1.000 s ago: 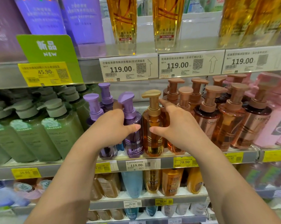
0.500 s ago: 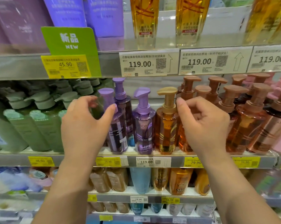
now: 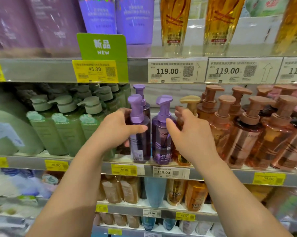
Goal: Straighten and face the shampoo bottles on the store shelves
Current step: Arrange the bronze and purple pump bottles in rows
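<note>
On the middle shelf (image 3: pixel 86 164) a dark purple pump bottle (image 3: pixel 140 147) stands at the front edge. My left hand (image 3: pixel 117 132) is closed around it, thumb across the front and fingers behind. Right beside it stands a lighter purple pump bottle (image 3: pixel 161 147) with its label facing out. My right hand (image 3: pixel 187 134) has its fingers spread; the thumb touches that bottle's right shoulder and the fingers reach in front of a gold-capped amber bottle (image 3: pixel 189 100). Another purple pump (image 3: pixel 139 88) stands behind.
Green pump bottles (image 3: pixel 65 130) fill the shelf to the left, and rose-copper pump bottles (image 3: pixel 247 137) crowd the right. The shelf above carries tall amber bottles (image 3: pixel 173 23), purple tubes (image 3: pixel 96 14) and a green NEW tag (image 3: pixel 101 47). Lower shelves hold smaller bottles (image 3: pixel 194 195).
My left hand has shifted right and closed on the dark purple bottle. My right hand has moved left from the copper bottles to the lighter purple one. The view has shifted left.
</note>
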Motion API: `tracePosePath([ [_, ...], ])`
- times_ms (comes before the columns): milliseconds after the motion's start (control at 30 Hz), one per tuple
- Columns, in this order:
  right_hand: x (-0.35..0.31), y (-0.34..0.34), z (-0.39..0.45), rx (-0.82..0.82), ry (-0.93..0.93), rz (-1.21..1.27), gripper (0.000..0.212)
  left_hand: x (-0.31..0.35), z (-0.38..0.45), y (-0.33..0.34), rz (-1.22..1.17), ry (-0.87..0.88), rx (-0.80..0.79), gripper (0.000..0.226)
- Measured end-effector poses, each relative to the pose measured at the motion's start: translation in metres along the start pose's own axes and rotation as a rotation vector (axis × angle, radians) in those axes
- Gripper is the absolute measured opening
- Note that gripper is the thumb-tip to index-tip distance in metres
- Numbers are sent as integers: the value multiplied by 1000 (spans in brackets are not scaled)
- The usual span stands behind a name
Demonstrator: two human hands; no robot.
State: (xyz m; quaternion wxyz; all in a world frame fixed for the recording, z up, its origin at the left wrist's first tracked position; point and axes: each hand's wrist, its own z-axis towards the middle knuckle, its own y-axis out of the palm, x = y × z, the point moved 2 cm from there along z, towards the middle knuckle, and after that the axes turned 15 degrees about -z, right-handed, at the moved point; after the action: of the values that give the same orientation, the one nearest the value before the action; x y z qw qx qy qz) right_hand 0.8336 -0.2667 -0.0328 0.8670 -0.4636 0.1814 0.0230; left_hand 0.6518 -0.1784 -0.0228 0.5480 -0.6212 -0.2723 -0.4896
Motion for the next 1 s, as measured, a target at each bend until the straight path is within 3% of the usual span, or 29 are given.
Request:
tracePosePath([
  [100, -3, 5, 4, -51, 4, -41, 41, 3, 1, 6, 28, 25, -32, 39],
  [200, -2, 6, 6, -75, -21, -78, 37, -3, 3, 16, 284, 104, 223, 54],
  [300, 1, 5, 8, -109, -38, -110, 41, -5, 2, 19, 305, 153, 333, 67],
  [400, 0, 5, 11, -117, -35, -113, 52, -3, 7, 8, 234, 148, 238, 65],
  [567, -6, 10, 14, -33, 5, -214, 68, -2, 16, -4, 11, 82, -143, 75],
  [633, -8, 11, 16, -27, 22, -238, 66, -1, 14, -2, 38, 102, -127, 71],
  [800, -6, 11, 20, -76, 44, -215, 60, -6, 5, 13, 326, 208, 192, 85],
  [867, -7, 11, 21, -90, 48, -204, 57, -7, 8, 8, 324, 198, 161, 86],
  [933, -6, 11, 22, -91, 49, -196, 54, -5, 12, -3, 336, 173, 30, 86],
  [1000, -4, 11, 23, -100, 53, -182, 53, -3, 13, -8, 319, 158, -111, 71],
])
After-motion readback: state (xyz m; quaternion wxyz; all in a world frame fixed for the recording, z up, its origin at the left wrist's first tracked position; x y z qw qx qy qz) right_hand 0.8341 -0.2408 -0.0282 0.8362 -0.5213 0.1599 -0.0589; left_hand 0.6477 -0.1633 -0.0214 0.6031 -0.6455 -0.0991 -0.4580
